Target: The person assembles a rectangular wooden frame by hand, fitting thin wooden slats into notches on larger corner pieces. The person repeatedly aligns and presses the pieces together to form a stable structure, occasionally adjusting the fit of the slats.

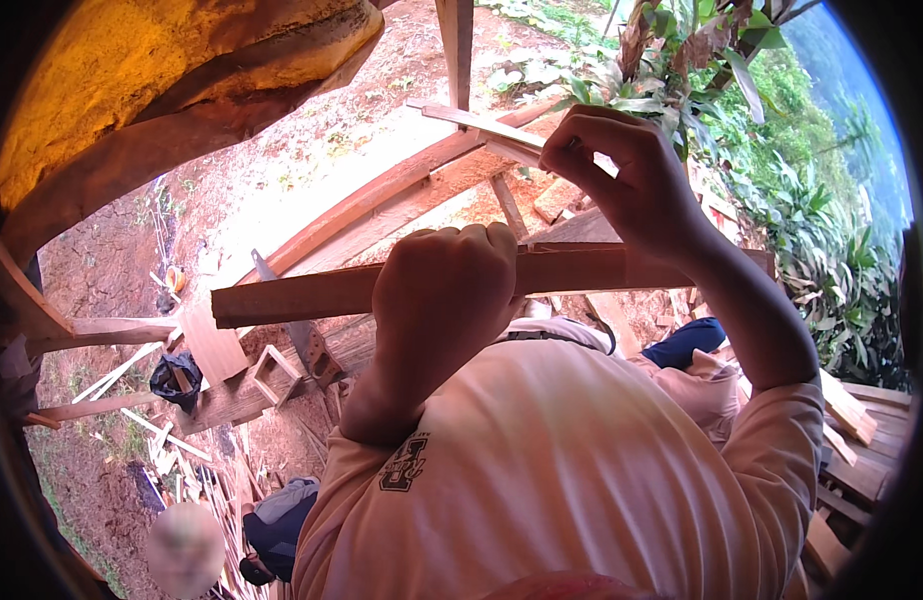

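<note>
My left hand (pixel 447 275) is wrapped in a fist around a long wooden board (pixel 317 297), held up crosswise in front of my chest. Past that fist the board runs right, behind my right forearm. Above its right part, my right hand (pixel 627 175) is raised with fingers curled and thumb pressed to them. A pale narrow wooden strip (pixel 482 125) reaches up to these fingertips; whether they grip it or it lies behind them, I cannot tell. Below the board's left part, a handsaw (pixel 304 345) is partly hidden by it.
Timber beams (pixel 382 200) slant behind the board. At left are a small wooden frame (pixel 275 376), a black plastic bag (pixel 177 381) and scattered wood strips (pixel 167 440). A person in dark clothing (pixel 279 528) is at lower left. Stacked planks (pixel 867 450) lie right; an orange tarp (pixel 162 70) hangs upper left.
</note>
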The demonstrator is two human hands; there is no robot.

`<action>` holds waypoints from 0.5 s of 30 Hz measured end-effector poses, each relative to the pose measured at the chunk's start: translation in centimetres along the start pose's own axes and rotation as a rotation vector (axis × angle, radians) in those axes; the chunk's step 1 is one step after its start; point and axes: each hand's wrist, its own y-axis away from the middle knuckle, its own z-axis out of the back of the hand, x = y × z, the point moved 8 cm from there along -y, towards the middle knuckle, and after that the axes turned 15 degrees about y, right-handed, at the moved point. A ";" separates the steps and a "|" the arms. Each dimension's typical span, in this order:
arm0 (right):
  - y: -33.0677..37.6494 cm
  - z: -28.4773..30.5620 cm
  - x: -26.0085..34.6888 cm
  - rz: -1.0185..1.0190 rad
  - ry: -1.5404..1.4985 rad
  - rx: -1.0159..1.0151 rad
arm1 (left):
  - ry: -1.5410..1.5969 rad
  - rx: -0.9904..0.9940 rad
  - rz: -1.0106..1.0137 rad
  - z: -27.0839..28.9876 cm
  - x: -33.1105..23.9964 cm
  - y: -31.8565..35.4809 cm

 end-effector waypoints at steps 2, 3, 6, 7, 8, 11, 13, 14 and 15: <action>0.5 1.2 0.1 -0.026 -0.040 -0.049 | 0.009 0.022 -0.012 -0.3 -0.3 -0.4; 0.8 1.9 0.4 -0.015 -0.107 -0.100 | 0.005 0.033 -0.008 -0.3 -0.2 -0.4; 3.3 4.0 1.6 -0.184 -0.055 -0.062 | 0.022 0.045 0.007 -0.6 0.0 -0.5; 3.7 4.5 2.7 -0.081 0.104 -0.080 | 0.033 0.049 0.023 0.4 0.2 -0.2; 4.4 4.9 3.6 0.023 0.260 -0.110 | 0.074 0.010 -0.001 0.0 0.3 0.0; 7.2 3.5 3.7 0.102 0.436 -0.035 | 0.097 -0.059 -0.065 0.1 0.1 0.1; 7.8 2.5 4.2 0.157 0.459 -0.009 | 0.111 -0.051 -0.036 -0.4 0.4 -0.1; 7.7 1.9 4.3 0.167 0.459 0.002 | 0.127 -0.018 -0.025 -0.3 0.7 0.1; 7.9 1.8 4.3 0.184 0.480 -0.020 | 0.136 -0.017 -0.023 0.1 0.6 0.1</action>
